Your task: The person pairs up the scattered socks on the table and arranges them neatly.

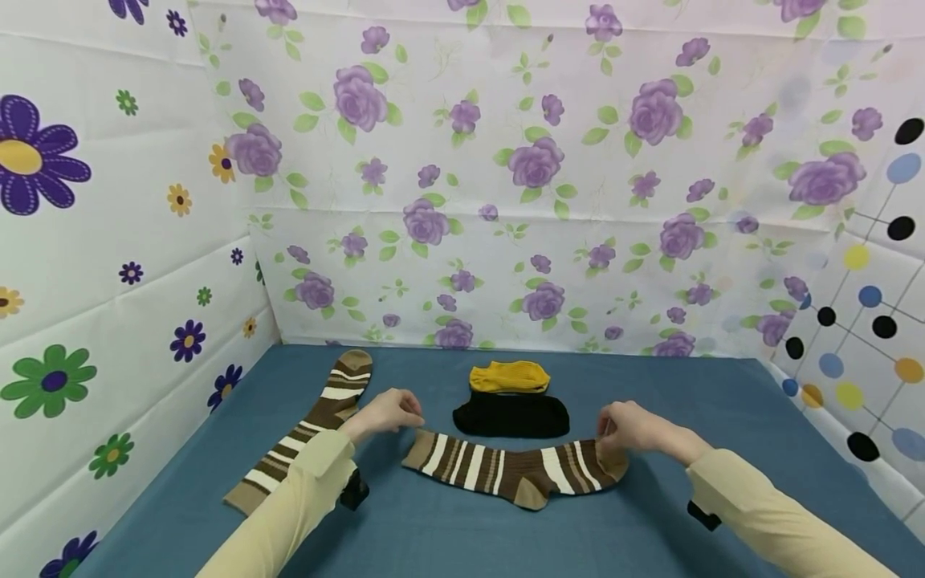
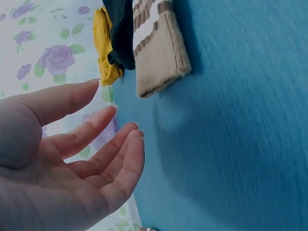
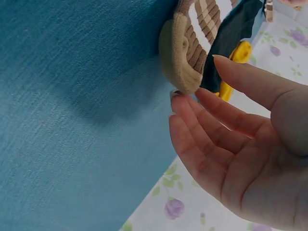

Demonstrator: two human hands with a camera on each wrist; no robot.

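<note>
A brown, tan and white striped sock (image 1: pixel 484 468) lies across the middle of the table, its cuff to the left and its toe to the right. Just off the tan cuff (image 2: pixel 161 62), my left hand (image 1: pixel 388 412) hovers with loosely bent fingers and holds nothing. My right hand (image 1: pixel 636 426) is at the toe (image 3: pixel 186 72); the wrist view shows thumb and fingers apart, fingertips close below the toe or touching it. A matching striped sock (image 1: pixel 307 440) lies slanted on the left, partly behind my left arm.
Behind the striped sock lie a black sock (image 1: pixel 511 416) and, farther back, a yellow sock (image 1: pixel 510 376). All rest on a blue table cover (image 1: pixel 448 538). Flower-patterned cloth (image 1: pixel 470 265) hangs at the back and left, dotted cloth (image 1: pixel 867 377) on the right.
</note>
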